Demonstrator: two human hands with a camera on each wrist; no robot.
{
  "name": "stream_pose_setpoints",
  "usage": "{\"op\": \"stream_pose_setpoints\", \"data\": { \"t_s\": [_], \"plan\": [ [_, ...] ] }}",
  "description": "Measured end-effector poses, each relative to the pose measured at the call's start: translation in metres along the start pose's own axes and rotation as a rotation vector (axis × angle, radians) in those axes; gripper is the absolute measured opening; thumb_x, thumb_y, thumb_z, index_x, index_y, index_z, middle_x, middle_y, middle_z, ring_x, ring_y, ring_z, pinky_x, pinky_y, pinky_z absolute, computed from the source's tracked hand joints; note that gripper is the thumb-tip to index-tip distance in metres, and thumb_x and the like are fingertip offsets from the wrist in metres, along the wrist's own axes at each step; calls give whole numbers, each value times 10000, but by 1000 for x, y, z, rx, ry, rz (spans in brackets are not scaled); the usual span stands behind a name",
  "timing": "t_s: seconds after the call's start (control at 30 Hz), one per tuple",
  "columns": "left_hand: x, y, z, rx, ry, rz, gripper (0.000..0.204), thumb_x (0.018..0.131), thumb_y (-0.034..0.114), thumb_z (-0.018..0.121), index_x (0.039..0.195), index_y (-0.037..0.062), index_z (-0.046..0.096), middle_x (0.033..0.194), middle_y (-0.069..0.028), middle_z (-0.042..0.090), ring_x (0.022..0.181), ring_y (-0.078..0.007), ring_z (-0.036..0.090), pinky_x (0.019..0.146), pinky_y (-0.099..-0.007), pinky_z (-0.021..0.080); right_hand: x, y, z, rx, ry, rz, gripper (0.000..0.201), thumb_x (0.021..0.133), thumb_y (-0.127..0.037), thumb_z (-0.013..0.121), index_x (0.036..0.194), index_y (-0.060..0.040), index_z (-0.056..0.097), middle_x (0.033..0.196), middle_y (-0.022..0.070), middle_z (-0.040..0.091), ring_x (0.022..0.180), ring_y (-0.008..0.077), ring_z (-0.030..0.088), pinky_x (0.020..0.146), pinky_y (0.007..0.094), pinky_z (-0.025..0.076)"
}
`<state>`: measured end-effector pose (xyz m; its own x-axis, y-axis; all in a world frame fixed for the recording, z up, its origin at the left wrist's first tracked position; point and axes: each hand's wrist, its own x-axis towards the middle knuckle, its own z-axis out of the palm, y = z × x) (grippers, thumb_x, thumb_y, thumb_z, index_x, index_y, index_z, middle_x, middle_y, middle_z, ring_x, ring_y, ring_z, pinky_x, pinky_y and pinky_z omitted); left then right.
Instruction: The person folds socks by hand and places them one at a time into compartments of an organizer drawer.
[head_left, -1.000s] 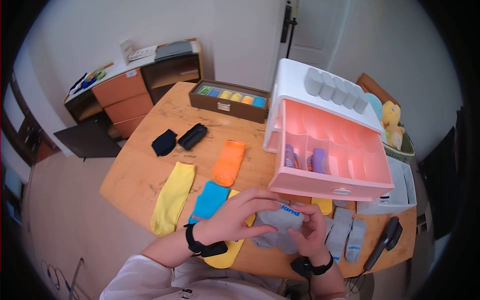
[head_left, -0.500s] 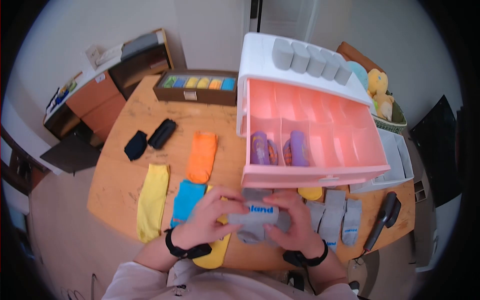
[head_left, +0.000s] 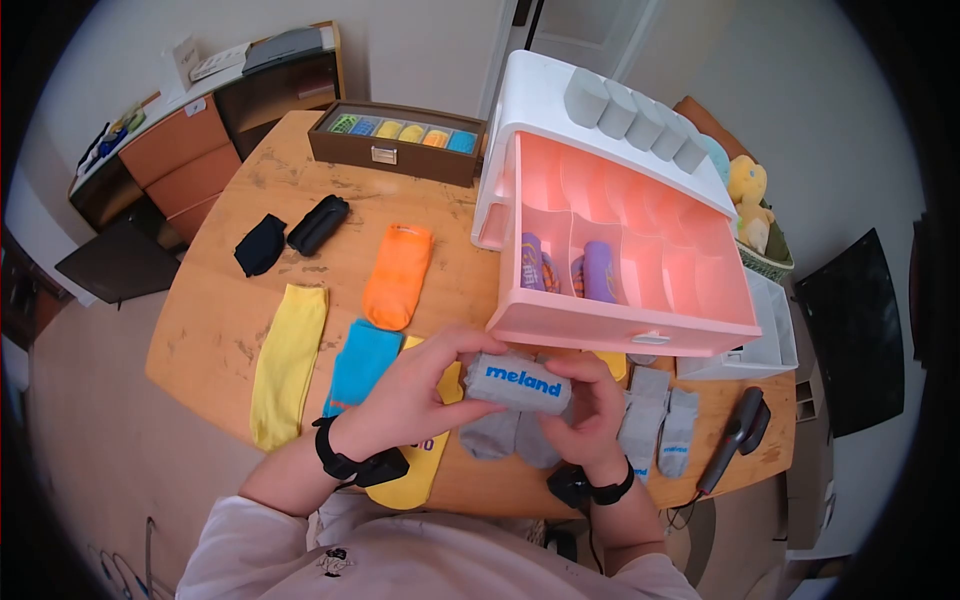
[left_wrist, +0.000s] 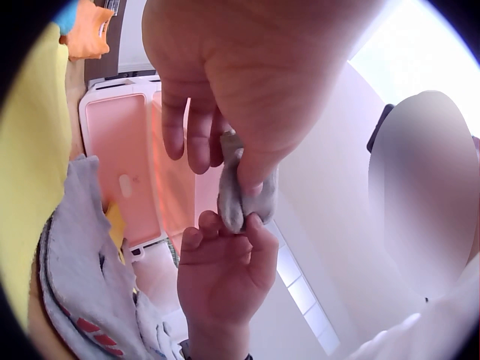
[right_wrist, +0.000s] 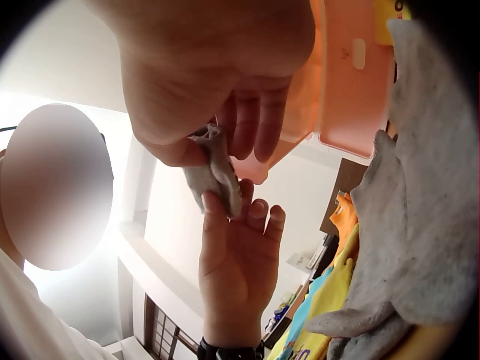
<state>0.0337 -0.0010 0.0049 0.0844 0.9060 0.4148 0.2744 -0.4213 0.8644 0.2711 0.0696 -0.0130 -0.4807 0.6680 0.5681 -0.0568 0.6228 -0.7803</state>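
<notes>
Both hands hold a rolled grey sock (head_left: 520,382) with blue "meland" lettering, just above the table's near edge. My left hand (head_left: 462,372) pinches its left end and my right hand (head_left: 582,395) grips its right end from below. In the left wrist view the left hand (left_wrist: 225,161) pinches the grey sock (left_wrist: 238,191) from above, with the right hand (left_wrist: 225,259) under it. The right wrist view shows the right hand (right_wrist: 225,146) on the grey sock (right_wrist: 214,176). Right behind the hands stands an open pink drawer (head_left: 620,335) holding two rolled purple socks (head_left: 598,272).
More grey socks (head_left: 660,420) lie flat under and right of the hands. Yellow (head_left: 285,360), blue (head_left: 360,365), orange (head_left: 398,275) and black (head_left: 262,245) socks lie on the wooden table (head_left: 230,300). A brown box (head_left: 400,150) stands at the back. A black handheld device (head_left: 735,435) lies far right.
The grey sock has gone from a loose fold to a tight roll with its lettering facing up. Both hands have stayed on it and raised it slightly.
</notes>
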Motion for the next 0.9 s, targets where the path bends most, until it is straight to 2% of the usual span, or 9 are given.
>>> {"op": "stream_pose_setpoints", "data": {
  "t_s": [0.07,0.2,0.3,0.47,0.6,0.67,0.7,0.77,0.9],
  "plan": [
    [-1,-1,-1,-1,-14,-65,574,757,51,899,1264,62,628,1188,-93,699,1073,-231,675,955,-347,523,-3,3,1,173,-8,54,569,728,14,801,1273,-29,644,1111,120,668,1004,214,667,892,309,529],
    [-2,-5,-1,-22,-28,-65,554,749,49,905,1239,59,646,1166,-96,708,1067,-226,682,947,-336,529,-2,1,0,196,-31,73,561,747,11,804,1278,-32,631,1123,118,663,1018,211,665,920,319,523],
    [-4,-14,1,-36,17,12,530,749,33,899,1211,56,641,1163,-110,705,1046,-233,688,913,-336,539,6,-4,-1,64,-62,43,496,775,24,786,1244,-34,637,1134,115,656,986,196,665,879,308,537],
    [-15,-24,1,145,129,295,575,677,19,887,1197,75,647,1065,-119,689,918,-309,686,781,-375,558,5,-1,11,136,147,95,369,828,39,761,1170,-29,640,1071,107,665,871,146,647,732,263,527],
    [-14,-26,2,143,225,406,531,649,38,912,1120,65,669,1021,-108,690,856,-296,675,715,-377,540,-8,11,-7,50,-10,85,313,859,41,741,1139,-14,613,989,79,676,851,128,647,744,270,536],
    [-12,-19,1,219,192,380,451,639,60,925,1024,64,691,980,-96,687,814,-297,661,685,-382,523,-8,9,-8,131,-179,163,232,917,21,716,1107,-4,585,940,49,682,851,116,655,784,275,550],
    [-12,-18,2,223,194,378,451,639,60,925,1024,64,691,980,-96,687,814,-297,661,685,-382,523,-6,3,-3,135,-181,163,232,917,21,716,1107,-4,585,940,49,682,851,116,655,784,275,550],
    [-12,-19,4,204,203,393,402,631,65,924,969,67,706,947,-87,680,800,-304,653,678,-389,520,6,-26,13,456,-130,406,185,974,-22,696,1088,-16,550,993,51,678,886,100,653,818,271,544],
    [-13,-17,4,174,183,400,406,619,73,924,965,67,710,928,-86,668,797,-303,647,680,-390,515,12,-50,20,631,-82,507,185,1001,-56,690,1065,-39,517,1022,37,657,938,92,650,840,273,541]
  ]
}}
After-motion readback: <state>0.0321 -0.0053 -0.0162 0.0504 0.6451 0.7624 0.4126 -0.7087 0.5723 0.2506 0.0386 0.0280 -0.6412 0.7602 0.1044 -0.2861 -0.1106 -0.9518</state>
